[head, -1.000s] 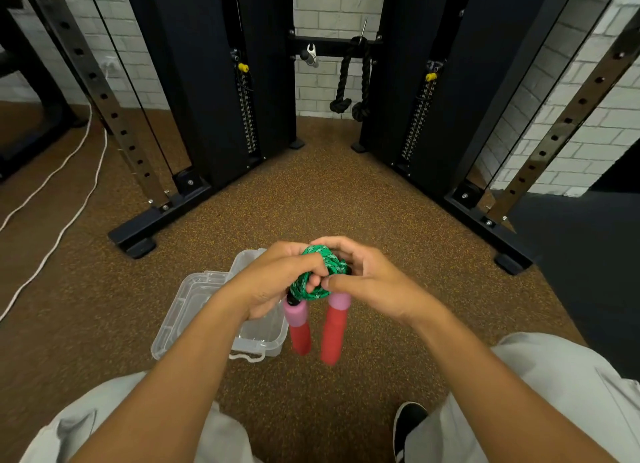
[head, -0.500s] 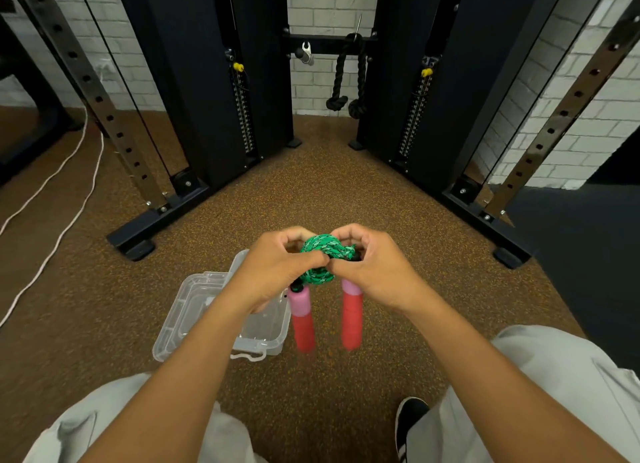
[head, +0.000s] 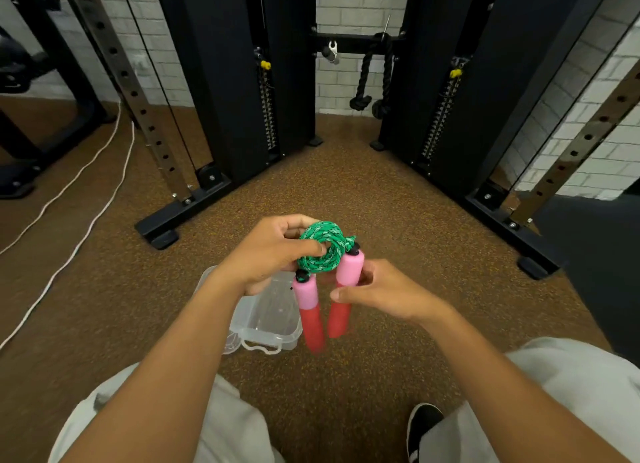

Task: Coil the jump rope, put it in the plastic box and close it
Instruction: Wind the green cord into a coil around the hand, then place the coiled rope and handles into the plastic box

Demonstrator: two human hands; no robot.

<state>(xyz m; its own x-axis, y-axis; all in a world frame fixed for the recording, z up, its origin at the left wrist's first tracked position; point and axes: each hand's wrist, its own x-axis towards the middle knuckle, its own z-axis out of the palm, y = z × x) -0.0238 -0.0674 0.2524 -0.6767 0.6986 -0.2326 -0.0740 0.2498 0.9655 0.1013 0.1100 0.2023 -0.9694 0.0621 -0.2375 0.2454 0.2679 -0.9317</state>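
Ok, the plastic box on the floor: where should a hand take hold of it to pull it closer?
Probably the near rim beside the white loop handle, reached from above on the person's side. The plastic box lies open on the floor; that edge is exposed, while the far part sits hidden under the left hand and jump rope.

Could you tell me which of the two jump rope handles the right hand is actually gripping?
The right hand grips the handle on the right, fingers wrapped around it. The other handle hangs free beside it, dangling from the green rope coil pinched in the left hand.
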